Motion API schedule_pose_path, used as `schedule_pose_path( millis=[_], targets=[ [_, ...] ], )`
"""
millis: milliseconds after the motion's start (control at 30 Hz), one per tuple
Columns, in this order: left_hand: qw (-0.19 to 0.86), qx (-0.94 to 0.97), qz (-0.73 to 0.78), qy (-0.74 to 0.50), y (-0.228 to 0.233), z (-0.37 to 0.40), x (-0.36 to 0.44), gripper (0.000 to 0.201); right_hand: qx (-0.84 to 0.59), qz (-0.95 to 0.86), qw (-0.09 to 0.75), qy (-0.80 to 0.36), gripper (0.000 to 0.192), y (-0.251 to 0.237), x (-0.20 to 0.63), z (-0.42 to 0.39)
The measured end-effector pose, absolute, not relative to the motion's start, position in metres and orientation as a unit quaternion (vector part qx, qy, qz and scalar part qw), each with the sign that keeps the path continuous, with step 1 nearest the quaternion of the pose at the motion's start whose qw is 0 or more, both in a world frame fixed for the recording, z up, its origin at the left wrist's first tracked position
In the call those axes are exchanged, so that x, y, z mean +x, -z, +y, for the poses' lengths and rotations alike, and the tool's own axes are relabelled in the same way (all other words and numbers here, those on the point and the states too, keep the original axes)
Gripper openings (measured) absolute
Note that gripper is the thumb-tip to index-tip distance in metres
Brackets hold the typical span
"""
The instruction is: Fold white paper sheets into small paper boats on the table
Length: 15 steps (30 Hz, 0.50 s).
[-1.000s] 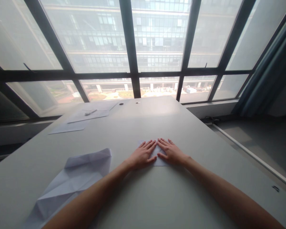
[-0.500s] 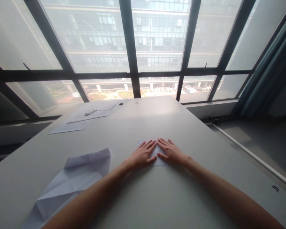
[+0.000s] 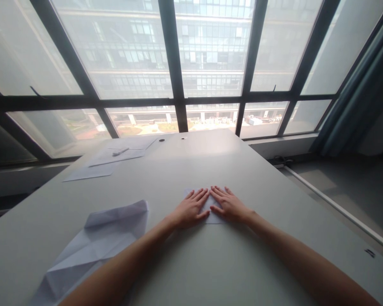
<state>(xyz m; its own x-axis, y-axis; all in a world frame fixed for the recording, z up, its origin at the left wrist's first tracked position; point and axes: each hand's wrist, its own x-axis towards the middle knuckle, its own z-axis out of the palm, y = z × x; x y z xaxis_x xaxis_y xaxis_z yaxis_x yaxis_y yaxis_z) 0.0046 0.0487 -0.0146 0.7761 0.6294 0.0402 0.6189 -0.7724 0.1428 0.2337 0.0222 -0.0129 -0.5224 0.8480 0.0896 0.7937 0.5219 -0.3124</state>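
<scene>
Folded paper [image 3: 210, 214] lay flat on the grey desk [image 3: 210, 165], just right of the frame's centre, and I had both palms down on it. My left hand [image 3: 189, 209] pressed flat on its left part, fingers spread and pointing up the frame toward the window [image 3: 210, 51]. My right hand [image 3: 230, 205] sat flat on its right part, fingers stretched out too, nothing gripped. The two sets of fingertips nearly met over the middle of the sheet; whether they actually touched, I could not tell. Only a sliver of the paper showed between the hands and along its near edge.

Lower left of the frame, a larger creased sheet [image 3: 98, 242] lay open on the desk, well apart from my left hand. Up in the upper left of the desk, flat sheets [image 3: 89, 172] were spread out, with a white pen [image 3: 120, 151] resting on them. Far right, a dark curtain [image 3: 360, 93] hung beside the glass.
</scene>
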Motion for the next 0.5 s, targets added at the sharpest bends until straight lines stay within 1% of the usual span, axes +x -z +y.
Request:
schedule_pose_path(
  millis=[133, 333, 500],
  targets=[
    [0.061, 0.941, 0.331, -0.042, 0.015, 0.049, 0.005, 0.072, -0.478, -0.864, 0.113, -0.111, 0.072, 0.014, 0.233, 0.021],
    [0.058, 0.939, 0.337, -0.041, 0.016, 0.049, 0.004, 0.072, -0.510, -0.847, 0.109, -0.099, 0.079, 0.020, 0.234, 0.025],
    [0.062, 0.935, 0.346, -0.041, 0.015, 0.048, 0.005, 0.072, -0.554, -0.822, 0.102, -0.089, 0.070, 0.025, 0.239, 0.031]
  ],
)
